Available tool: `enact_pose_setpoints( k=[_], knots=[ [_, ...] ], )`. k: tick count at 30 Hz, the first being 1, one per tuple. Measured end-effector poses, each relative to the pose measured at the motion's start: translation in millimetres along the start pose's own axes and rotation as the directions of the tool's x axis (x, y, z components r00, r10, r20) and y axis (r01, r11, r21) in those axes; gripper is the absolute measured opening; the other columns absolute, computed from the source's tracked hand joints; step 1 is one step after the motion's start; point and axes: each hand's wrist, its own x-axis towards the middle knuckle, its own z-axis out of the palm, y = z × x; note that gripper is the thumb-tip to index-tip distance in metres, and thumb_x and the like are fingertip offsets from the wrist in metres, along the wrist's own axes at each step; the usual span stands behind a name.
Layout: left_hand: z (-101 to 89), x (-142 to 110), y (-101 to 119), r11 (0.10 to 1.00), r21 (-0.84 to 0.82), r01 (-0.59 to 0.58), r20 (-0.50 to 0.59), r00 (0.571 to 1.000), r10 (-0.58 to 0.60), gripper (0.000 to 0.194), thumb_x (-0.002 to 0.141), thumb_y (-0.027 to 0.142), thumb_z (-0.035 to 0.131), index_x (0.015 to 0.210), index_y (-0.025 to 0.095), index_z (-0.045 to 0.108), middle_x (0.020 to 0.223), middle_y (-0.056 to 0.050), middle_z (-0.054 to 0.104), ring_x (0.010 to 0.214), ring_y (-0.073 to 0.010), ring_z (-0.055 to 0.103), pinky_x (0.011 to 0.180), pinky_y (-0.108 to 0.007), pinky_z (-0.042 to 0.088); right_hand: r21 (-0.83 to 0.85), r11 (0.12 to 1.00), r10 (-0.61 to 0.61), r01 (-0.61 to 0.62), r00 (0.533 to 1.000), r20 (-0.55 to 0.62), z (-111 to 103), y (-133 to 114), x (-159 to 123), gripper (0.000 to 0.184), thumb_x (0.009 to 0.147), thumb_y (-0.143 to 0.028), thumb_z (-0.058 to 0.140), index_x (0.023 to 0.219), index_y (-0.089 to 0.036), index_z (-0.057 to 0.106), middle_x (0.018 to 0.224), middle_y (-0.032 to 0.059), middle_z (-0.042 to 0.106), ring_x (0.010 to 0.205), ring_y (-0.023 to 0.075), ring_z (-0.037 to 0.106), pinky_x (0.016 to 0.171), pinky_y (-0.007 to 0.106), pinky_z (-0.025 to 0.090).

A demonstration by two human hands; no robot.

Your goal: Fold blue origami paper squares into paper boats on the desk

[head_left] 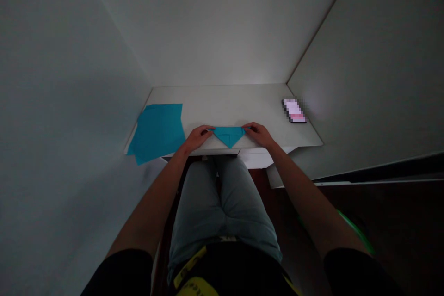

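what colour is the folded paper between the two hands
The folded paper is plain bright blue, leaning turquoise; it shows in the head view.

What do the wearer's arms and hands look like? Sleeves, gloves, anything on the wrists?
Short black sleeves, no print visible; bare forearms. Left hand and right hand ungloved, no watch or band visible. Too small to tell about rings.

Looks like a room in a home: a white worktop [232, 101] with a drawer [256, 159] under its front edge, plain walls [222, 23] at its back and left edges, dark reddish floor [258, 180].
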Motion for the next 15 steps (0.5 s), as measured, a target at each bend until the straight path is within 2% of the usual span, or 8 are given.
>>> enact_pose_setpoints(
  k=[5,8,15],
  knots=[
    [-3.1,1.5,-0.3,0.999,0.035,-0.001,0.041,0.999,0.0,0.036,0.096,0.042,0.066,0.123,0.022,0.08,0.1,-0.005,0.077,0.088,-0.0206,0.066,0.085,-0.035,0.054,0.032,0.999,0.002,0.0,0.999,-0.044,1.2,3.8,0.6,0.042,0.093,-0.053,0.066,0.119,-0.022,0.076,0.092,0.0057,0.074,0.078,0.0208,0.065,0.075,0.037,0.056],
    [-0.5,2.4,0.2,1.0,0.013,-0.013,0.03,0.999,0.013,0.037,0.096,0.041,0.066,0.125,0.022,0.079,0.104,-0.005,0.077,0.09,-0.0201,0.067,0.086,-0.034,0.054,0.017,1.0,-0.008,0.01,0.997,-0.072,2.0,1.6,-1.2,0.043,0.092,-0.051,0.066,0.123,-0.022,0.073,0.096,0.0059,0.075,0.077,0.0202,0.064,0.074,0.036,0.056],
    [13.7,7.5,2.7,0.998,-0.068,-0.009,-0.156,0.988,-0.002,0.03,0.095,0.04,0.07,0.113,0.019,0.079,0.092,-0.005,0.075,0.084,-0.0189,0.065,0.08,-0.031,0.054,-0.051,0.998,-0.034,0.031,0.998,-0.048,4.8,-6.2,-6.0,0.041,0.094,-0.051,0.066,0.123,-0.023,0.074,0.095,0.0059,0.074,0.077,0.02,0.064,0.075,0.036,0.054]
  ],
)
